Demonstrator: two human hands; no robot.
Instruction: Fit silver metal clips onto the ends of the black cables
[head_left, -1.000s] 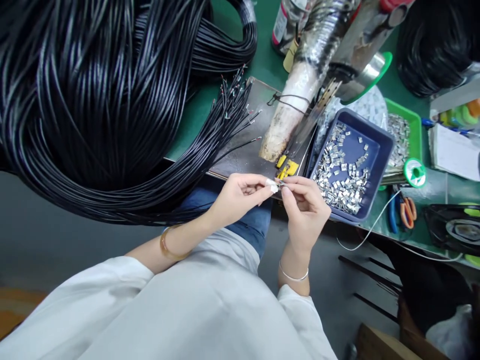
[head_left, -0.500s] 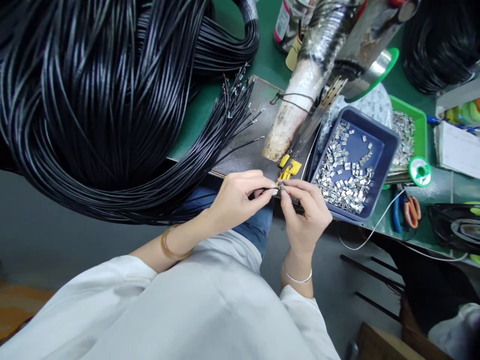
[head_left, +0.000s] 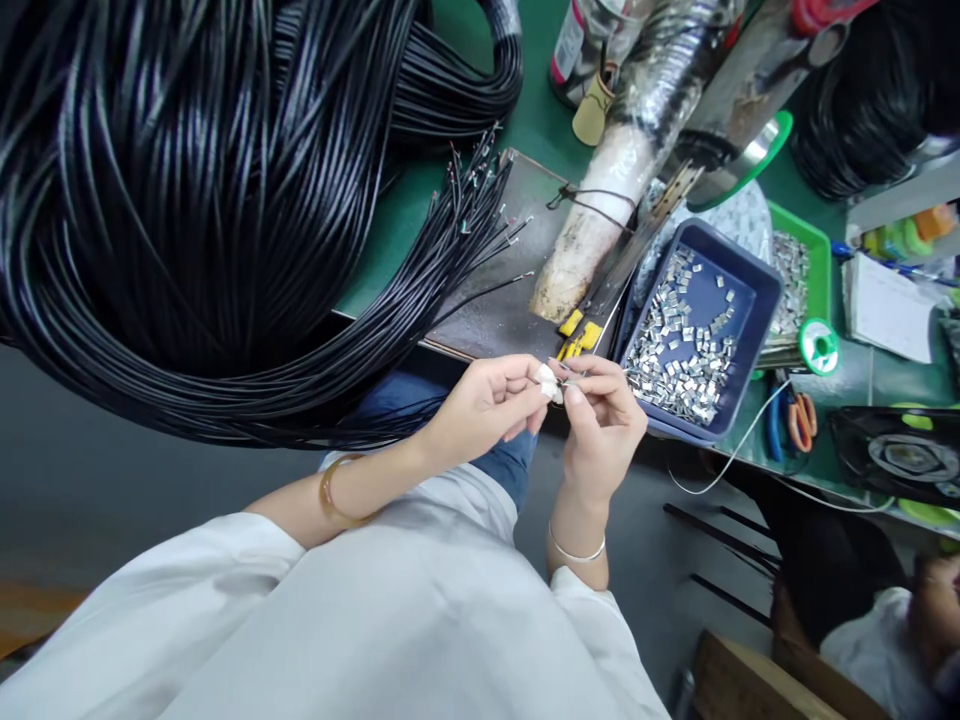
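My left hand [head_left: 502, 400] is closed in a pinch, with small white pieces [head_left: 548, 382] at its thumb and finger tips; whether these are wraps on the fingers or a held part I cannot tell. Facing it, my right hand [head_left: 604, 425] pinches too, fingertips almost meeting the left ones. Between them shows a thin dark wire end [head_left: 564, 383], mostly hidden by the fingers. Just beyond the hands is a yellow-tipped metal fixture [head_left: 581, 338]. A blue tray [head_left: 759, 290] of small metal pieces [head_left: 686, 370] stands right of my right hand.
A large bundle of black cables [head_left: 187, 200] covers the left, its stripped ends [head_left: 480, 200] on a metal plate [head_left: 517, 210]. A wrapped tube [head_left: 592, 220] slants over the plate. Rightward are a green tray [head_left: 820, 260], a solder spool [head_left: 817, 346], pliers [head_left: 802, 420] and another person [head_left: 870, 620].
Both hands have turned slightly, still fingertip to fingertip. The white pieces at the left fingertips now show more clearly. The view has shifted a little to the right.
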